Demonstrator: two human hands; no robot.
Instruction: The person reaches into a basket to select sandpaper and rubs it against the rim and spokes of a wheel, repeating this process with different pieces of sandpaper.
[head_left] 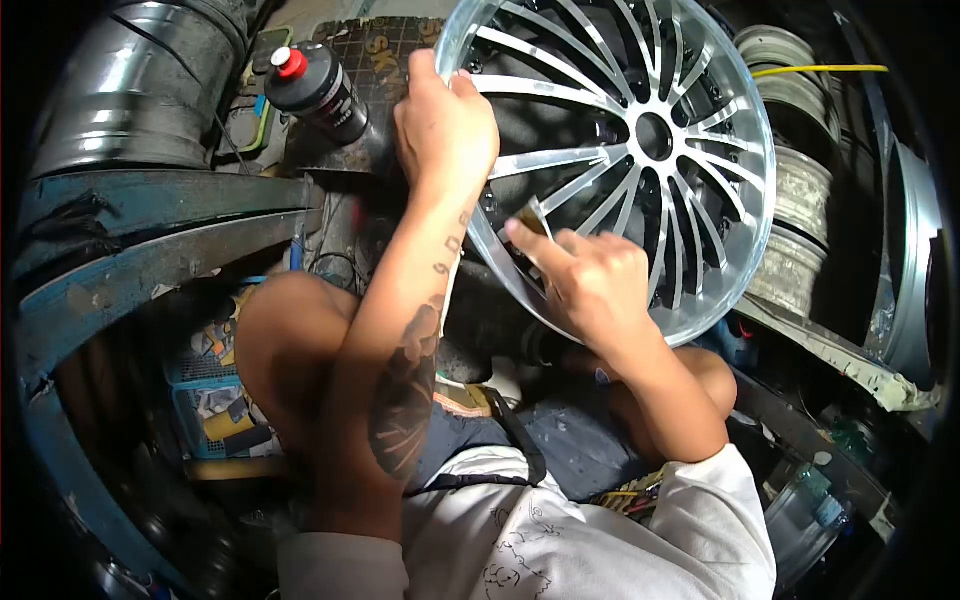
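Note:
A silvery multi-spoke alloy wheel rim (755,240) stands tilted in front of me, with dark gaps between its bright spokes. Wrapped over its left edge, my left hand (445,125) grips the rim. My right hand (595,280) is at the wheel's lower left, closed with the index finger pressed along a small brownish piece of sandpaper (535,220). That piece lies against or very near a spoke; the fingers cover part of it, so contact is hard to confirm.
A black bottle (335,110) with a red cap stands left of the wheel. Shiny wheel barrels (135,90) are at upper left, stacked rims (790,190) at right. Blue metal beams (150,215) run along the left, above a blue basket (185,375) of scraps.

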